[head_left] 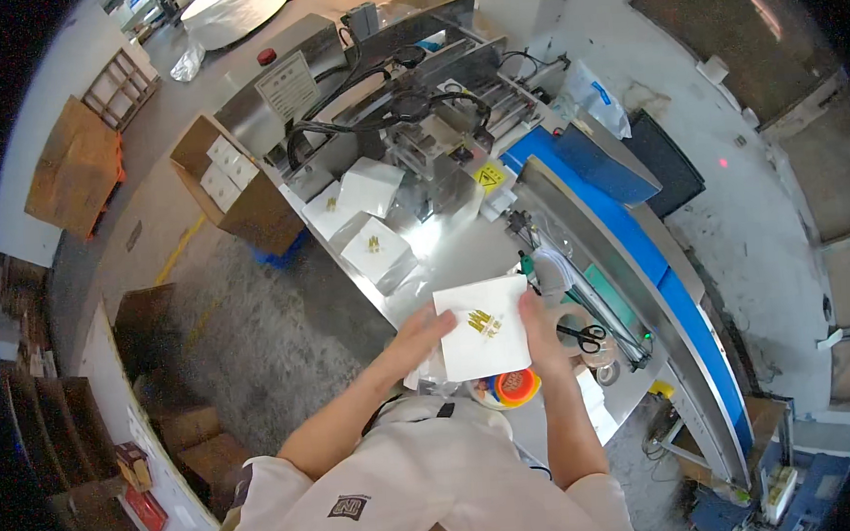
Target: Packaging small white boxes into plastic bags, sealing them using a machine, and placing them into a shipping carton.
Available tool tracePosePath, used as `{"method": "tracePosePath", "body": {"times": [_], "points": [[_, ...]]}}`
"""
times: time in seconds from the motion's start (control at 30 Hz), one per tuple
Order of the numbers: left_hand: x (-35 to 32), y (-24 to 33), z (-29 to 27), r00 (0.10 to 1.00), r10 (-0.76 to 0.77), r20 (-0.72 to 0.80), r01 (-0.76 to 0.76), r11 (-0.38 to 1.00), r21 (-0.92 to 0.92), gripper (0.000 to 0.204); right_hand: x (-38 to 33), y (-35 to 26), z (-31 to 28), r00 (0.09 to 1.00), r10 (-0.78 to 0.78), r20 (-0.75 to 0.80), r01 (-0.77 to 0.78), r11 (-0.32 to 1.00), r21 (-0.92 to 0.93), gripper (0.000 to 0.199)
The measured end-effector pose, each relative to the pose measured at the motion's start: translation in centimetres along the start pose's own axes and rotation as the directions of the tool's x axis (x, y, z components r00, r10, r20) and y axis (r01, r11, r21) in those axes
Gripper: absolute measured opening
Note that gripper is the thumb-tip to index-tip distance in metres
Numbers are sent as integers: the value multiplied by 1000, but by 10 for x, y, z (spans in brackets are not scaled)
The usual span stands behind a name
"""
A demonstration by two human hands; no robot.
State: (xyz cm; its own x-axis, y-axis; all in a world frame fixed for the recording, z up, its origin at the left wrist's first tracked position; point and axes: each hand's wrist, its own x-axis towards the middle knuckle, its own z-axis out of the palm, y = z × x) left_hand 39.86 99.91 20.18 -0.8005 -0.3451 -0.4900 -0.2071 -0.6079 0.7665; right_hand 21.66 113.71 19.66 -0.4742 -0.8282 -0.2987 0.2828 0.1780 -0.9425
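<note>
1. Workshop, grey concrete floor (256,351), off-white wall (616,54) on the right; shiny stainless-steel table (472,244) runs from near centre to far left.
2. White square flat packet with gold print (484,349) is near, raised between both hands at the table's near edge.
3. Left hand (421,335): grips packet's left edge, thumb on the front; other fingers mostly hidden behind, can't tell their exact curl.
4. Right hand (542,334): grips packet's right edge, fingers closed against it; some out of sight.
5. Just right of right hand: black-handled scissors (593,337).
6. Just below packet: round orange-and-yellow object (516,386).
7. Farther left on table: white gold-printed pack in clear plastic (374,246), more white packs behind it.
8. Far left, beside table: open brown cardboard box (267,216) holding white packs.
9. Right: long blue conveyor belt (682,300), curved by lens.
</note>
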Motion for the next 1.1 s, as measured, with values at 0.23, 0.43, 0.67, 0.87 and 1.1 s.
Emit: {"method": "tracePosePath", "body": {"times": [0.23, 0.43, 0.67, 0.87, 1.1], "points": [[0, 13, -2, 999, 39, 34, -39, 999, -4, 55, -2, -8, -12, 986, 168, 5, -155, 899, 409, 72], [11, 31, 14, 995, 4, 95, -22, 981, 192, 52, 1, 0, -36, 975, 92, 201, -169, 895, 413, 84], [45, 36, 17, 998, 61, 9, -59, 913, 404, 54, 22, -44, -56, 997, 33, 63, -46, 978, 204, 90], [59, 5, -32, 963, 212, -169, -72, 800, 596, 46, 118, -90, -117, 920, -66, -387, 225, 897, 381, 56], [38, -22, -40, 959, -17, -283, 166, 843, 511, 52, 328, -52, -221, 896, -42, -443, 280, 828, 486, 52]]}}
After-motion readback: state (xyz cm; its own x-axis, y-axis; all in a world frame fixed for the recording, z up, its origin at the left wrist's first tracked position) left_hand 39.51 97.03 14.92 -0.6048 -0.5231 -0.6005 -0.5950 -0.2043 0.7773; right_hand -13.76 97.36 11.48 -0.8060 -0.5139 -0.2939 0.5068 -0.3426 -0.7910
